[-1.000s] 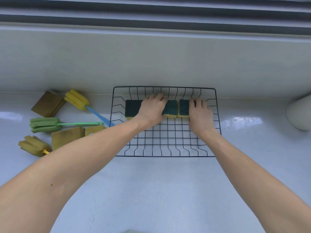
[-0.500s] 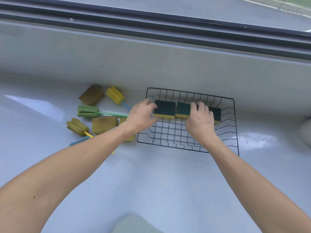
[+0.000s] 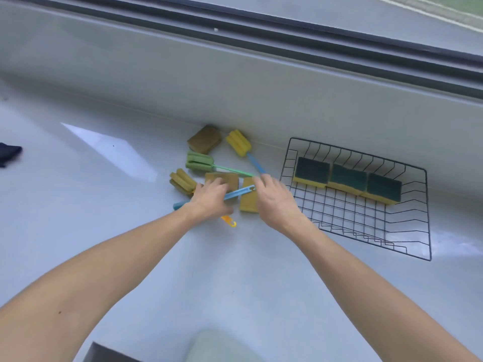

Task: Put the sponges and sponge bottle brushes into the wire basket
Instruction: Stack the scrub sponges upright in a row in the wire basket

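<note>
A black wire basket (image 3: 407, 246) sits at the right with three green-topped yellow sponges (image 3: 347, 177) lined along its far side. Left of it lies a heap: a brown sponge (image 3: 203, 139), a yellow brush (image 3: 237, 142), a green brush (image 3: 200, 162), an olive brush (image 3: 183, 181), another brown sponge (image 3: 230, 178), a yellow sponge (image 3: 247, 199) and a blue handle (image 3: 236, 195). My left hand (image 3: 211, 198) lies over the blue handle with fingertips on the brown sponge; its grip is hidden. My right hand (image 3: 277, 202) hovers, fingers spread, at the yellow sponge's right edge.
The pale counter meets a low grey wall (image 3: 261, 87) just behind the heap and basket, under a window track. A dark cloth (image 3: 7, 152) lies at the far left edge. A pale rounded object (image 3: 217, 346) shows at the bottom edge.
Both hands have left the sponges in the basket and moved left onto the heap. The view has swung left, so the basket now sits at the right.
</note>
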